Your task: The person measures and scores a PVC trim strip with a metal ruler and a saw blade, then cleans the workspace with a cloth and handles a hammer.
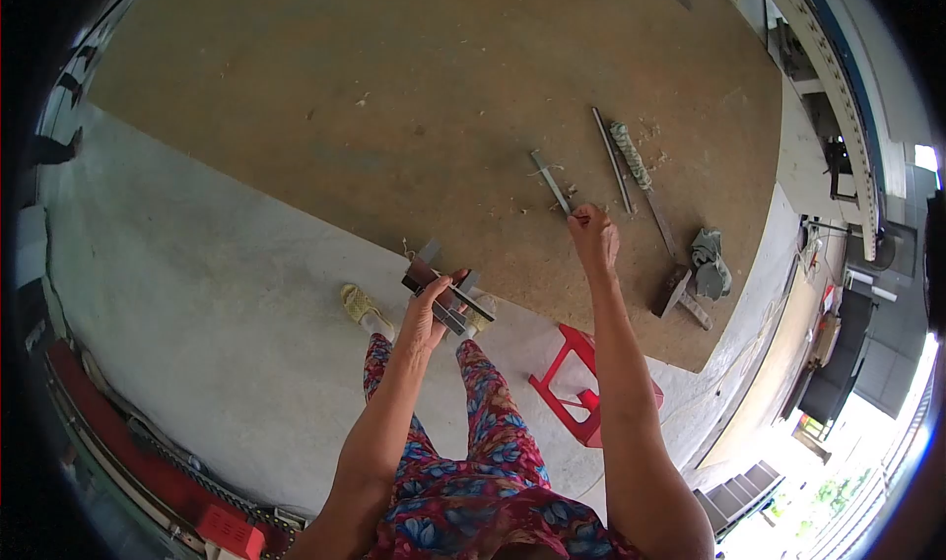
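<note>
My left hand (pixel 436 314) is wrapped round a dark metal and wood tool (pixel 423 272) at the near edge of the brown table (pixel 394 156). Over the table, my right hand (pixel 594 233) has its fingers pinched at the lower end of a flat grey metal bar (pixel 551 183). Just right of that bar lie a thin metal rod (pixel 612 161) and a long file with a cloth-wrapped handle (pixel 631 155). A hammer (pixel 673 292) rests farther right, beside a crumpled grey-green cloth (pixel 710 264).
A red plastic stool (pixel 581 417) stands below the table edge, partly behind my right forearm. Shavings are scattered on the table. Machine parts line the upper right (pixel 838 77), and a red rail (pixel 118 432) runs along the lower left.
</note>
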